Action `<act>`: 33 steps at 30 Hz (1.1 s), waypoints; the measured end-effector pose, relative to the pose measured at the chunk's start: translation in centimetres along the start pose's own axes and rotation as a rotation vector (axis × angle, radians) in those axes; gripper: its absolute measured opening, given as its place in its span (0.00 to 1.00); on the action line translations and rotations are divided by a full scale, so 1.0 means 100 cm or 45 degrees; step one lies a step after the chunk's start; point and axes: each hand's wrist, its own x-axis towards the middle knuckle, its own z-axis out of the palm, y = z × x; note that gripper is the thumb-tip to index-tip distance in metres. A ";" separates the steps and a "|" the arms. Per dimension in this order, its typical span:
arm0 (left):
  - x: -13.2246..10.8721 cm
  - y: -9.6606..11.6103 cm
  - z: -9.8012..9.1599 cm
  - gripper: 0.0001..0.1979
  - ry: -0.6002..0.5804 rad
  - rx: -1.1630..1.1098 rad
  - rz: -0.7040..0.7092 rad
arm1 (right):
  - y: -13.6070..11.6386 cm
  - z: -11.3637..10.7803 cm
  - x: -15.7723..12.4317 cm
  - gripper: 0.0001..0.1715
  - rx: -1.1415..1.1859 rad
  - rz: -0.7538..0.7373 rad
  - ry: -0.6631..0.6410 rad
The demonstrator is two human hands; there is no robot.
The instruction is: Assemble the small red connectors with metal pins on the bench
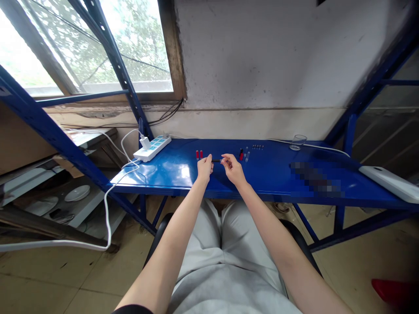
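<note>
Above the blue table (pixel 157 170), a slim black stick-like piece (pixel 216 161) spans the gap between my two hands. My left hand (pixel 204 167) is closed around its left end. At the right end, the fingers of my right hand (pixel 233 168) pinch it; whether a second small part sits in that pinch is too small to tell. Two small red tubes (pixel 199 154) with paler lower ends stand just beyond my left hand. Past my right hand are a small black-and-red tube (pixel 241 154) and some clear little tubes (pixel 247 155).
Several tiny metallic pieces (pixel 258 147) lie in rows farther back. A clear glass (pixel 298 142) stands near the wall. A white power strip (pixel 152 148) with a plugged-in charger is at the left end. A white flat device (pixel 391 181) and a blurred-out dark object (pixel 314 178) lie at right.
</note>
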 end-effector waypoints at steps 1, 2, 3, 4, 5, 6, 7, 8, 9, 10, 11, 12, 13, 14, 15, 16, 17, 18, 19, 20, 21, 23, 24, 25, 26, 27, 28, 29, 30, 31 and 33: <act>0.000 0.000 0.000 0.17 0.008 0.003 0.005 | 0.000 0.000 0.000 0.20 -0.006 0.001 0.000; 0.000 0.000 0.000 0.17 0.013 0.007 0.012 | 0.000 0.000 0.000 0.20 -0.011 0.000 -0.002; 0.000 0.000 0.000 0.17 0.017 0.013 0.020 | 0.000 0.000 0.000 0.20 -0.016 -0.001 -0.005; 0.000 0.000 0.000 0.17 0.022 0.018 0.029 | -0.001 -0.001 0.000 0.20 -0.021 -0.002 -0.009; 0.000 0.000 -0.001 0.17 0.026 0.022 0.037 | -0.001 -0.001 0.000 0.21 -0.026 -0.002 -0.010; 0.000 0.000 -0.001 0.17 0.029 0.025 0.043 | -0.001 -0.001 0.000 0.20 -0.031 -0.003 -0.011; 0.000 -0.001 -0.001 0.17 0.033 0.028 0.047 | -0.001 -0.001 0.000 0.20 -0.036 -0.004 -0.011; 0.000 -0.001 -0.001 0.17 0.038 0.032 0.050 | -0.001 -0.001 0.000 0.20 -0.038 -0.006 -0.011; 0.001 -0.001 -0.001 0.17 0.043 0.041 0.054 | -0.001 0.000 0.000 0.20 -0.039 -0.007 -0.011; 0.001 -0.002 -0.002 0.17 0.047 0.056 0.064 | -0.001 0.000 0.000 0.20 -0.041 -0.009 -0.012; 0.001 -0.002 -0.002 0.18 0.049 0.080 0.079 | -0.001 0.000 0.000 0.19 -0.046 -0.009 -0.013; 0.001 -0.003 -0.002 0.18 0.049 0.111 0.098 | 0.000 0.000 0.001 0.19 -0.055 -0.007 -0.016; 0.001 -0.003 -0.002 0.18 0.049 0.147 0.122 | 0.001 0.001 0.001 0.19 -0.066 -0.003 -0.022; 0.001 -0.004 -0.002 0.18 0.048 0.184 0.145 | 0.001 0.001 0.001 0.18 -0.077 0.005 -0.033; 0.001 -0.004 -0.002 0.19 0.049 0.216 0.164 | 0.002 0.001 0.002 0.18 -0.085 0.017 -0.049; 0.001 -0.003 -0.002 0.19 0.053 0.242 0.178 | 0.003 0.002 0.002 0.18 -0.092 0.032 -0.069; 0.000 -0.003 -0.002 0.20 0.059 0.259 0.187 | 0.004 0.002 0.002 0.17 -0.100 0.048 -0.089; 0.000 -0.003 -0.002 0.20 0.064 0.268 0.194 | 0.005 0.002 0.002 0.17 -0.114 0.065 -0.109; -0.001 -0.002 -0.002 0.20 0.071 0.270 0.197 | 0.006 0.003 0.002 0.16 -0.135 0.078 -0.125; -0.001 -0.001 -0.002 0.20 0.079 0.267 0.197 | 0.006 0.003 0.002 0.16 -0.161 0.088 -0.139; -0.001 -0.001 -0.002 0.20 0.089 0.259 0.196 | 0.007 0.003 0.002 0.15 -0.188 0.093 -0.150; -0.002 0.000 -0.002 0.20 0.115 0.242 0.189 | 0.008 0.003 0.002 0.15 -0.226 0.091 -0.169; -0.002 0.001 -0.002 0.19 0.129 0.236 0.186 | 0.008 0.003 0.002 0.15 -0.231 0.087 -0.177; -0.002 0.001 -0.002 0.19 0.139 0.232 0.183 | 0.009 0.003 0.002 0.15 -0.228 0.083 -0.182; -0.002 0.002 -0.002 0.19 0.145 0.231 0.183 | 0.009 0.003 0.002 0.15 -0.219 0.078 -0.186; -0.002 0.002 -0.002 0.19 0.149 0.233 0.185 | 0.010 0.003 0.002 0.15 -0.209 0.072 -0.188; -0.002 0.002 -0.002 0.19 0.152 0.235 0.186 | 0.010 0.003 0.002 0.15 -0.199 0.065 -0.189; -0.002 0.002 -0.002 0.19 0.155 0.237 0.189 | 0.011 0.003 0.002 0.15 -0.190 0.058 -0.188; -0.002 0.002 -0.002 0.19 0.156 0.239 0.191 | 0.011 0.003 0.002 0.15 -0.183 0.052 -0.188; -0.002 0.002 -0.002 0.19 0.156 0.241 0.192 | 0.012 0.003 0.002 0.15 -0.179 0.046 -0.187; -0.002 0.002 -0.002 0.19 0.148 0.245 0.191 | 0.012 0.003 0.002 0.15 -0.171 0.034 -0.183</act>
